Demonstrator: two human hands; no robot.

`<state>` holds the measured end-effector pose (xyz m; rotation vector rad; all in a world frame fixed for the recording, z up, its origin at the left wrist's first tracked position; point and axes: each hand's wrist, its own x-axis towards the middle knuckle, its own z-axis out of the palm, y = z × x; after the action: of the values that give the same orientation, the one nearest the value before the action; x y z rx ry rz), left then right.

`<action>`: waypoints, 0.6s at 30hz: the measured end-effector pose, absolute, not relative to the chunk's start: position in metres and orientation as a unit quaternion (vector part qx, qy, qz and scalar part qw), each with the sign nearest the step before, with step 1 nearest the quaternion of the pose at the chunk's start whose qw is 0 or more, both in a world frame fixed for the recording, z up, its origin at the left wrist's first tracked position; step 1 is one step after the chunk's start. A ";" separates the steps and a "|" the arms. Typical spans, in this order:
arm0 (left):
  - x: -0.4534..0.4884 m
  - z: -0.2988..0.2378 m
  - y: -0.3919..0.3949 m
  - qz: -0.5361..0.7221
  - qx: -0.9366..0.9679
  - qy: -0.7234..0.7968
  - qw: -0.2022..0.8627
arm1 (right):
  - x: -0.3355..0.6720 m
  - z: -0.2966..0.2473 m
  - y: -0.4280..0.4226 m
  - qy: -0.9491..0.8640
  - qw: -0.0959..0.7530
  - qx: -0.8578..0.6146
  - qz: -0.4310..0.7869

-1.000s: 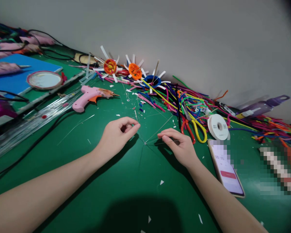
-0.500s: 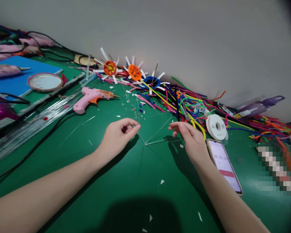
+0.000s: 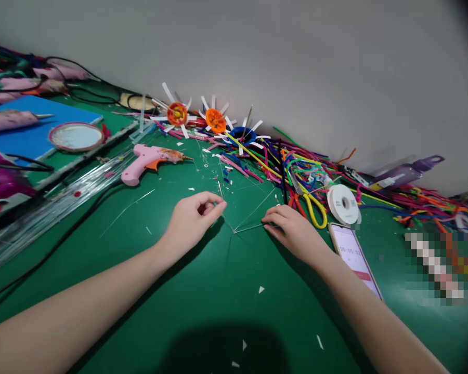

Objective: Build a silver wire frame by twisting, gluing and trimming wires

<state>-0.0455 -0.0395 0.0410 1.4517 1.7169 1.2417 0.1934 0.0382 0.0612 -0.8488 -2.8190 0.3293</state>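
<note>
My left hand (image 3: 193,217) rests on the green mat (image 3: 203,291), its thumb and forefinger pinched on the end of a thin silvery wire. Several thin wires (image 3: 246,219) fan out from a joint on the mat between my hands. My right hand (image 3: 292,228) lies low on the mat with curled fingertips pressed on the end of one wire. Both forearms reach in from the bottom of the view.
A pink glue gun (image 3: 150,158) lies beyond my left hand. Pipe cleaners (image 3: 296,166), yellow-handled scissors (image 3: 314,205) and a white ribbon roll (image 3: 343,203) crowd the right. A phone (image 3: 354,259) lies by my right wrist. Three pinwheel crafts (image 3: 214,120) stand by the wall.
My right hand lifted off the wire and opened half a second ago, then came back down onto a wire end. My left hand kept its pinch in place.
</note>
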 end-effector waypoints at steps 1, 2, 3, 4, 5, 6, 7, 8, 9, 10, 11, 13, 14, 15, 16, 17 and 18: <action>-0.045 0.041 -0.040 0.464 0.543 0.640 0.283 | 0.192 0.062 0.039 -0.948 0.088 -0.282 0.117; -0.045 0.041 -0.040 0.465 0.542 0.639 0.285 | 0.191 0.064 0.040 -0.948 0.082 -0.280 0.129; -0.045 0.041 -0.040 0.466 0.541 0.638 0.288 | 0.189 0.068 0.041 -0.946 0.075 -0.279 0.146; -0.045 0.040 -0.040 0.467 0.540 0.637 0.291 | 0.188 0.073 0.042 -0.942 0.067 -0.281 0.169; -0.045 0.040 -0.040 0.468 0.538 0.637 0.294 | 0.187 0.079 0.043 -0.935 0.063 -0.291 0.193; -0.045 0.040 -0.040 0.468 0.536 0.637 0.296 | 0.185 0.084 0.044 -0.925 0.063 -0.307 0.217; -0.045 0.040 -0.040 0.469 0.534 0.637 0.298 | 0.184 0.090 0.045 -0.914 0.062 -0.320 0.241; -0.045 0.040 -0.040 0.470 0.533 0.637 0.299 | 0.182 0.094 0.045 -0.904 0.058 -0.331 0.264; -0.045 0.040 -0.040 0.472 0.531 0.636 0.300 | 0.180 0.098 0.046 -0.893 0.054 -0.340 0.290; -0.045 0.040 -0.040 0.474 0.530 0.635 0.301 | 0.178 0.102 0.045 -0.880 0.052 -0.345 0.321; -0.045 0.040 -0.040 0.475 0.529 0.635 0.303 | 0.176 0.104 0.044 -0.866 0.049 -0.345 0.358; -0.045 0.040 -0.040 0.475 0.527 0.635 0.306 | 0.171 0.108 0.042 -0.837 0.046 -0.340 0.426; -0.045 0.041 -0.040 0.473 0.526 0.636 0.308 | 0.168 0.110 0.041 -0.824 0.043 -0.335 0.454; -0.045 0.041 -0.040 0.471 0.526 0.637 0.309 | 0.166 0.111 0.040 -0.812 0.040 -0.330 0.479; -0.045 0.041 -0.040 0.470 0.526 0.637 0.310 | 0.165 0.112 0.039 -0.802 0.036 -0.324 0.501; -0.045 0.041 -0.040 0.470 0.525 0.638 0.311 | 0.163 0.112 0.038 -0.790 0.032 -0.319 0.522; -0.045 0.042 -0.040 0.470 0.525 0.638 0.311 | 0.162 0.113 0.038 -0.778 0.029 -0.315 0.542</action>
<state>-0.0448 -0.0399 0.0418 1.3847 1.6851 1.2402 0.1623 0.0385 0.1131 -0.9727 -2.4011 1.6715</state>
